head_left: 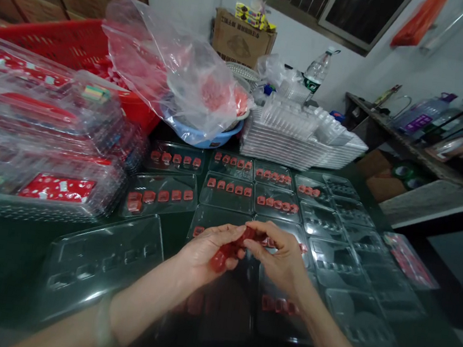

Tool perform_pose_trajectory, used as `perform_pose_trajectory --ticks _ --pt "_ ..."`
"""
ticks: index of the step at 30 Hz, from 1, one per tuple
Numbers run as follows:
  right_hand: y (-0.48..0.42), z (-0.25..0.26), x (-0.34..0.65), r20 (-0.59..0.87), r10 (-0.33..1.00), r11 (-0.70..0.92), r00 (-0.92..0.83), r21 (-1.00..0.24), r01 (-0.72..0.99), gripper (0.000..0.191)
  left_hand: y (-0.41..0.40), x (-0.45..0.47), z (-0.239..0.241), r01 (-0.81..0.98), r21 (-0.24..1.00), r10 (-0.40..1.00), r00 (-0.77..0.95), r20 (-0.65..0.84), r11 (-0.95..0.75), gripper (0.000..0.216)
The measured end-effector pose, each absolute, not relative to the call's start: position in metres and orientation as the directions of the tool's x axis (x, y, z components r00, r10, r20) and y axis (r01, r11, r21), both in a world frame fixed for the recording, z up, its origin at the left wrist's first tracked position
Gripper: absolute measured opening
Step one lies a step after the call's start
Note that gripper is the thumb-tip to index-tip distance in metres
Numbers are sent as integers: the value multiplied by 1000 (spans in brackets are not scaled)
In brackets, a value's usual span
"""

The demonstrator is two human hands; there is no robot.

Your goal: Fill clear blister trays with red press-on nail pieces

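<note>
My left hand (205, 252) is cupped around a small heap of red pieces (225, 254), fingers curled. My right hand (282, 258) meets it at the fingertips and pinches one red piece (251, 235) from the heap. Both hands hover over clear plastic blister trays (161, 193) laid out in rows on the dark table. Several trays further back hold rows of the red pieces (230, 186) in their pockets. The trays to the right (337, 259) have bare pockets.
Stacked clear packs with red cards (44, 184) fill the left. A red crate (62, 40) and a clear bag of red pieces in a blue bowl (202, 133) stand behind. A stack of spare trays (298, 142), a water bottle (317, 71) and a cardboard box (239, 39) are at back. Shelving (436, 159) runs along the right.
</note>
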State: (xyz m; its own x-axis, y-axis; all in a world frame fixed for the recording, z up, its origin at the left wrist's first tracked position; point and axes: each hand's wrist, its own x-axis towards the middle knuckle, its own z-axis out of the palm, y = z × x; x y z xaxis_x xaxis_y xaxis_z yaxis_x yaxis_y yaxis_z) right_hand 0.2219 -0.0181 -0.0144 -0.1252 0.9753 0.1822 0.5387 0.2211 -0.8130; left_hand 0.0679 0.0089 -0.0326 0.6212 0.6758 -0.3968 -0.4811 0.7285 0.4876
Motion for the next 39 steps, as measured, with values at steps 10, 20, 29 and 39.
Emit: perform_pose_trajectory --ticks 10,20,29,39 --pt "-28 -21 218 85 996 94 -38 -901 423 23 2 68 -35 -358 711 765 506 -397 606 24" --pt "-30 -24 213 78 996 84 -30 -918 387 23 0 65 -30 -228 836 803 486 -346 499 24" --pt "-28 -27 217 44 999 47 -19 -984 170 17 3 65 -31 -307 798 788 534 -307 519 22" --pt "-35 -28 215 -46 999 -45 -28 -999 19 15 0 58 -14 23 958 788 563 -248 285 25"
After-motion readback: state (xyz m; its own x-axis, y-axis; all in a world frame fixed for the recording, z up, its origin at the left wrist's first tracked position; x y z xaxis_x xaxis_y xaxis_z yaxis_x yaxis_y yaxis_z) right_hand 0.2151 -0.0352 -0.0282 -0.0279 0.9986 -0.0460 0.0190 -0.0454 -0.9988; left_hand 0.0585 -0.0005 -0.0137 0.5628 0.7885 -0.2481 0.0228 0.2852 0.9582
